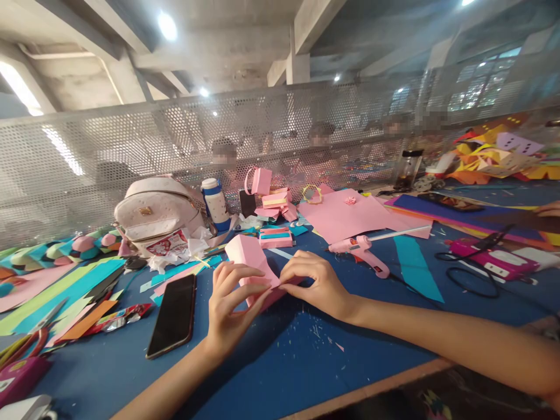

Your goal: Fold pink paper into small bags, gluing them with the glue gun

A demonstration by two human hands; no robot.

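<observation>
A folded pink paper box (247, 255) stands on the blue table in front of me, held between both hands. My left hand (234, 303) pinches its near edge from the left, fingers bent over the side. From the right, my right hand (317, 283) pinches the same edge, its fingertips almost meeting the left ones. Part of the box is hidden behind my fingers. A pink glue gun (365, 254) lies to the right, beyond my right hand. To the left of my left hand lies a dark phone (174, 315).
A white backpack (160, 204) and a blue-and-white bottle (215, 204) stand at the back. Pink paper sheets (336, 213) lie behind the glue gun. A magenta power strip (494, 259) with a looped black cable is on the right; scissors (48, 318) lie at the left.
</observation>
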